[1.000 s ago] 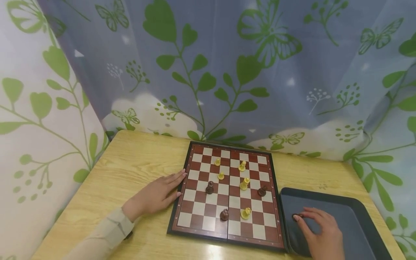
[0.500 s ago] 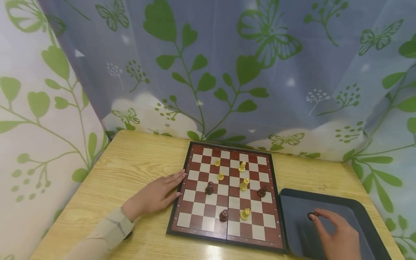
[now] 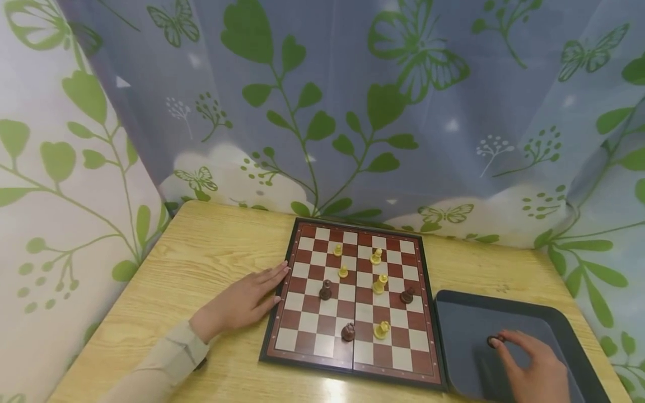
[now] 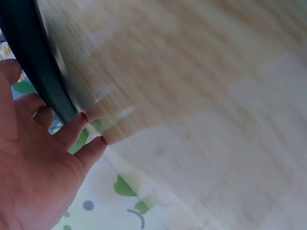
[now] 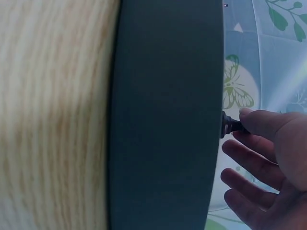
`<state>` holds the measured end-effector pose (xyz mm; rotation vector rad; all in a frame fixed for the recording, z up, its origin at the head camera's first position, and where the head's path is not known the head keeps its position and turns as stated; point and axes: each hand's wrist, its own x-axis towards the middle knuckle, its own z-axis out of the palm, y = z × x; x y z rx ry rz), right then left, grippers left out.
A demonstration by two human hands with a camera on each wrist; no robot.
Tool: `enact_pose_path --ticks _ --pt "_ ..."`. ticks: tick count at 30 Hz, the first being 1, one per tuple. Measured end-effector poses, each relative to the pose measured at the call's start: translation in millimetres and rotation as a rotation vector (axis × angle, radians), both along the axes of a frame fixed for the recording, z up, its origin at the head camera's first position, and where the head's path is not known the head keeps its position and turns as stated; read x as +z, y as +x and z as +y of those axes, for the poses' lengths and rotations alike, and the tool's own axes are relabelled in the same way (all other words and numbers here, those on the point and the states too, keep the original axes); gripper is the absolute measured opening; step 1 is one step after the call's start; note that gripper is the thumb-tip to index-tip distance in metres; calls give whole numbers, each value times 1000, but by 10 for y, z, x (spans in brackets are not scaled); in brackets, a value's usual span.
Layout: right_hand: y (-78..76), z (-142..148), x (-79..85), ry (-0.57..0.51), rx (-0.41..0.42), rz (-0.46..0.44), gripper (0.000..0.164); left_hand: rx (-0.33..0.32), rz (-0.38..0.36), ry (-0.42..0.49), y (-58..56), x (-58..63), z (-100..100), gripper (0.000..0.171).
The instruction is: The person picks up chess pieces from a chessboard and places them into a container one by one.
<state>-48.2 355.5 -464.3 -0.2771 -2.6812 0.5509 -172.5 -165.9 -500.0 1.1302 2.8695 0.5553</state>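
My right hand (image 3: 539, 366) pinches a dark brown chess piece (image 3: 495, 340) between thumb and forefinger over the dark tray (image 3: 549, 316). In the right wrist view the piece (image 5: 230, 125) shows beyond the tray wall (image 5: 165, 120), and the other fingers are spread apart. On the left, my left hand (image 3: 239, 302) rests with extended fingers against the side of the chessboard (image 3: 314, 324). Its fingertips touch the black board edge (image 4: 36, 57) in the left wrist view. Several yellow pieces, among them one near the front (image 3: 382, 330), share the board with dark ones, including a piece at centre left (image 3: 325, 290).
The tray stands against the board's right side on a wooden table (image 3: 211, 240). A patterned curtain (image 3: 322, 112) hangs behind the table, and another patterned sheet (image 3: 65, 168) hangs at the left. A small dark object (image 3: 200, 364) shows beside the left sleeve.
My right hand has moved rightward over the tray, away from the board, with the dark chess piece still pinched. The left hand and the pieces on the board stay in place.
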Motion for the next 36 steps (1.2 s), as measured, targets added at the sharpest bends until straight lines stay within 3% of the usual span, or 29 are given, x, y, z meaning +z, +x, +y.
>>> enact_pose_path --ticks 18,36 --pt "3 178 -67 29 11 -49 19 15 -22 -2 -3 15 6 60" --pt "-25 295 -94 3 -54 -103 21 28 -33 -7 1 26 18 61"
